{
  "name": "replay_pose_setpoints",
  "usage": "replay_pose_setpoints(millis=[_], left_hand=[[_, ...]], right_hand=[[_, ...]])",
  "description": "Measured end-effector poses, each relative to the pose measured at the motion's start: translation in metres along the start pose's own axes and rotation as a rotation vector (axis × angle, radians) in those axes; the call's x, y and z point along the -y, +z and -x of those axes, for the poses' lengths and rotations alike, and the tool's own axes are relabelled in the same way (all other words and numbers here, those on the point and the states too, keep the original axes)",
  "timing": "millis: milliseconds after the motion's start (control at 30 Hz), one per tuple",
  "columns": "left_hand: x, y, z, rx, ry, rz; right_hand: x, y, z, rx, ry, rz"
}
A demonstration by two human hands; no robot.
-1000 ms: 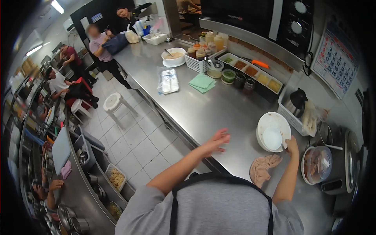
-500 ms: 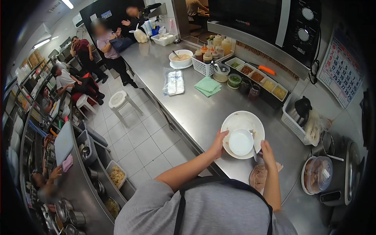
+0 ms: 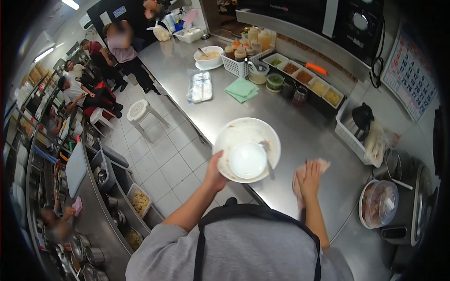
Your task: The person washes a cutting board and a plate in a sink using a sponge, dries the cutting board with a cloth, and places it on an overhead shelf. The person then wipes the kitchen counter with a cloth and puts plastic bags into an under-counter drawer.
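My left hand (image 3: 216,173) grips the rim of a large white bowl (image 3: 239,130) with food smears inside, lifted over the counter's front edge. A smaller white bowl (image 3: 247,160) sits in it, beside a metal spoon (image 3: 269,161) whose handle reaches past the rim. To the right, my right hand (image 3: 309,180) is closed over a pinkish cloth (image 3: 323,165) on the steel counter, fingers close together and pressing down. Part of the cloth is hidden under the palm.
Green folded cloths (image 3: 242,89), a plastic-wrapped white pack (image 3: 201,86) and a basket of sauce bottles (image 3: 234,66) stand farther along the counter. At right are a lidded container (image 3: 382,203) and a white basket (image 3: 349,136). A white stool (image 3: 137,111) and several people are at left.
The bowls and spoon have moved left in my left hand. My right hand has let go of the large bowl and come down onto the cloth.
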State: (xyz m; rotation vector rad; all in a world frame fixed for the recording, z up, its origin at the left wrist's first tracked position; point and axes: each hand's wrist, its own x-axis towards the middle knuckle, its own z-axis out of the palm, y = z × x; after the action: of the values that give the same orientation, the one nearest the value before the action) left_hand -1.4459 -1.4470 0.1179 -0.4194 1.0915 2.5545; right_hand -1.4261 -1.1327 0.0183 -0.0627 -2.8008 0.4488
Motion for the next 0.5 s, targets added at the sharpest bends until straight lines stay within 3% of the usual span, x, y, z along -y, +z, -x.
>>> replay_pose_setpoints(millis=[133,233,300,500], left_hand=[[-0.017,-0.042,0.026,-0.037,0.165,-0.013],[-0.037,-0.073,0.049,-0.136,0.206,0.035],[-0.051,-0.098,0.058,-0.182,0.182,0.061],[-0.100,-0.162,0.058,-0.231,0.346,0.202]], right_hand=[[-0.013,0.023,-0.063,-0.068,0.044,-0.014],[0.008,0.035,-0.093,-0.082,0.238,0.022],[0.034,0.054,-0.106,-0.101,0.193,0.039],[0.170,0.105,-0.130,0.114,-0.319,-0.133]])
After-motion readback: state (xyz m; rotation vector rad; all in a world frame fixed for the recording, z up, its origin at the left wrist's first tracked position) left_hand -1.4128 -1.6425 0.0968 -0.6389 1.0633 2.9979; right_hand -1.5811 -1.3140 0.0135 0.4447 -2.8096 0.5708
